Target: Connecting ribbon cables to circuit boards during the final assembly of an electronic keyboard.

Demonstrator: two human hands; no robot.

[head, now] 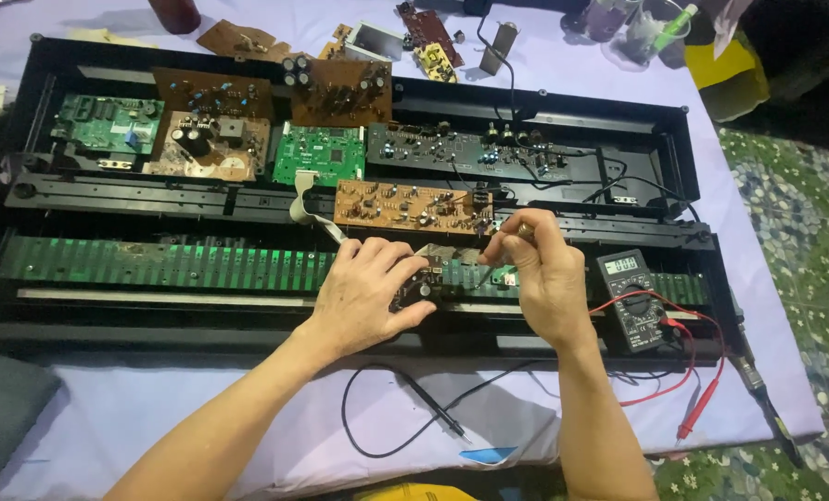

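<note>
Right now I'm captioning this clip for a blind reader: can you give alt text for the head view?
Two bare hands work on a small part over an opened black electronic chassis full of circuit boards: the left hand steadies it, the right hand pinches a thin tool. A multimeter with red and black leads lies at the right.

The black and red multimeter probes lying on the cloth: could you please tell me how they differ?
The black probe lies in front of the left hand, pointing lower right; the red probe lies far right, below the multimeter, angled steeply. The black probe's lead curls in a wide loop; the red probe's lead arcs up past the meter. Both rest unheld on the lilac cloth.
</note>
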